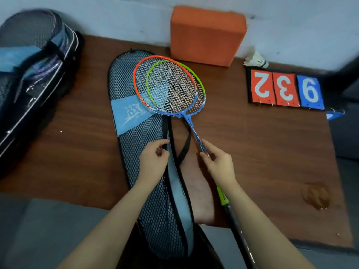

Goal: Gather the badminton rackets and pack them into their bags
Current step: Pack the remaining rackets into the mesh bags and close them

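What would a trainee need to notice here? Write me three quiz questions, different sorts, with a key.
1. True or false: both rackets lie fully inside the mesh bag.
2. The right hand pinches: A) shuttlecock B) racket shaft C) orange block
3. Fill in: the left hand holds the bag's open ____.

Key: 1 false, their heads lie on top of it; 2 B; 3 edge.

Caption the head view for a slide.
Right hand holds two stacked rackets by their shafts; left hand lifts the black mesh racket bag's open edge.
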Tool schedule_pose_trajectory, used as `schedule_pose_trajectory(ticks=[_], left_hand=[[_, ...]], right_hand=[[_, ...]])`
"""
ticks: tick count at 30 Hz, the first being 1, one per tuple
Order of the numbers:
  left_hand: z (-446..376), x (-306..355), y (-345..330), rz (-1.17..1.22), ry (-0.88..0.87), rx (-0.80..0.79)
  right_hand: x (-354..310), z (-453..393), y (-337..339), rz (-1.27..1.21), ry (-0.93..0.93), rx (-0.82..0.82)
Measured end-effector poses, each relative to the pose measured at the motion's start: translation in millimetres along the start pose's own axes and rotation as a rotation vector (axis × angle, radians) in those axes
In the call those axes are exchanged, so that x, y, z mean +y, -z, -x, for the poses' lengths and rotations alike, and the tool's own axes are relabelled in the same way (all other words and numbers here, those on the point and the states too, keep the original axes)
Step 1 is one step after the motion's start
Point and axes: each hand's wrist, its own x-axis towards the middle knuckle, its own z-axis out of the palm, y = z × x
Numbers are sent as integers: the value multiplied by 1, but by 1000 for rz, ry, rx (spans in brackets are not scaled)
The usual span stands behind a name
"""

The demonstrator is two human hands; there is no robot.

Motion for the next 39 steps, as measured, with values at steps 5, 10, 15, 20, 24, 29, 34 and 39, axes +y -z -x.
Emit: schedule_pose_trajectory(ticks=[5, 10, 15, 20, 24, 29, 34, 39], left_hand=[[-11, -4, 13, -108, 1, -43], [-28, -6, 29, -164, -55, -108], [-40, -4, 34, -147, -102, -151], [-40, 6, 26, -100, -120, -147], [-39, 9, 18, -41, -102, -103], [-40, 22, 4, 12, -58, -44], [-37, 27, -10, -20, -84, 0], [-21, 21, -19, -76, -95, -60]], right_hand=[[-7, 3, -8, 6, 38, 15], [-28, 13, -7, -167, 6, 66], [-38, 34, 6, -281, 6, 123], [-23, 56, 21, -209, 32, 249], [-7, 69, 30, -47, 0, 327], [12, 89, 42, 134, -36, 357], [35, 104, 46, 161, -152, 303], [33, 89, 49, 246, -165, 209]])
